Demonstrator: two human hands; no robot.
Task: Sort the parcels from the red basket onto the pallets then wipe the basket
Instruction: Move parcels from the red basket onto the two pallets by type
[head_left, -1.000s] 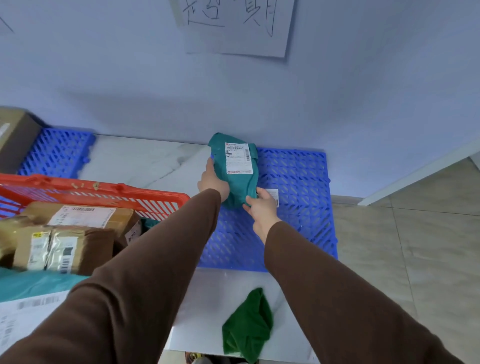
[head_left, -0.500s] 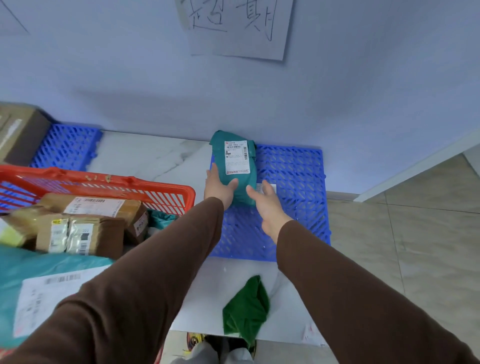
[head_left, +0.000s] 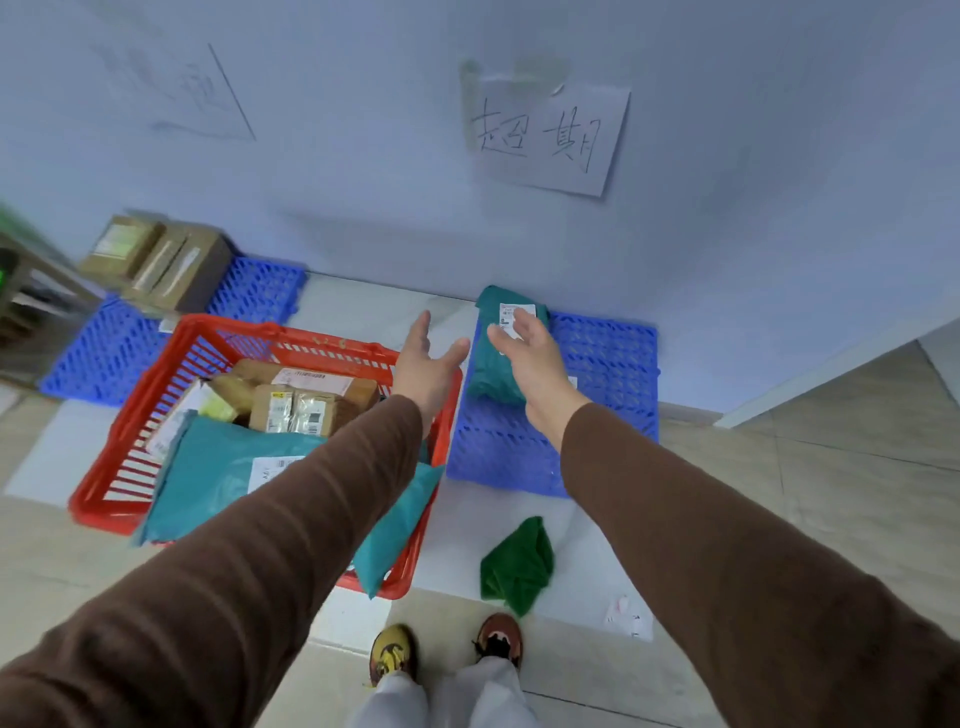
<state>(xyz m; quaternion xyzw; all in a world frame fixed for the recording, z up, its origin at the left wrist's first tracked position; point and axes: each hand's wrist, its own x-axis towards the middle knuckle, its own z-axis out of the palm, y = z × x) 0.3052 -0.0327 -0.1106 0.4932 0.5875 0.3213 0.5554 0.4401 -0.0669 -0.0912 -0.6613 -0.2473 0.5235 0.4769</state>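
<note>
A green parcel (head_left: 493, 364) with a white label lies on the right blue pallet (head_left: 608, 364) against the wall. My right hand (head_left: 532, 358) hovers above it, fingers relaxed, holding nothing. My left hand (head_left: 428, 366) is spread in the air over the far right corner of the red basket (head_left: 130, 467). The basket holds a big teal mailer bag (head_left: 223, 467) and several brown parcels (head_left: 301, 402). A crumpled green cloth (head_left: 517, 566) lies on the floor near my feet.
A second blue pallet (head_left: 109, 348) at the left carries brown cardboard boxes (head_left: 161, 262). A handwritten paper sign (head_left: 545, 137) hangs on the wall over the right pallet. A small paper scrap (head_left: 626, 618) lies on the floor. A shelf edge shows at far left.
Both hands have let go of the green parcel and pulled back off it; it stays on the right pallet. The view has risen and drawn back, showing more of the basket and my feet.
</note>
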